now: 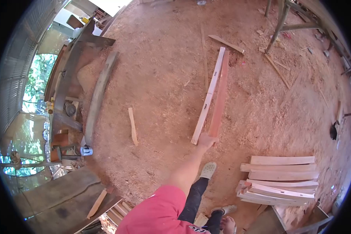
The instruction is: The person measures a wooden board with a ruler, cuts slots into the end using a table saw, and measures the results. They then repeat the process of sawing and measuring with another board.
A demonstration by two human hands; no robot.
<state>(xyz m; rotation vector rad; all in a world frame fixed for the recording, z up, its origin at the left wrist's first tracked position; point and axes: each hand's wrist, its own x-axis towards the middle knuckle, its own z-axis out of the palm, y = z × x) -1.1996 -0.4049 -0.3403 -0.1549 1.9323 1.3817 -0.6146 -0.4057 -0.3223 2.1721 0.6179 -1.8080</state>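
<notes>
My left hand (208,141) is closed around the near end of a long reddish wooden plank (220,99), its arm stretched forward from a red sleeve. Close along the plank's left side runs a pale wooden beam (208,99) with small dark slots cut in it. The far ends of the two pieces nearly meet. Low in the view, beside my dark trousers, is my right hand (227,225). The frame's bottom edge cuts it off, and its grip does not show clearly.
Several cut wooden pieces (282,175) lie stacked at the lower right. A dark sheet-topped bench (62,199) stands lower left, a grey beam (99,95) farther up. Loose offcuts, such as a short strip (133,126), lie on the sawdust-covered ground (163,70). A pole frame (279,29) stands upper right.
</notes>
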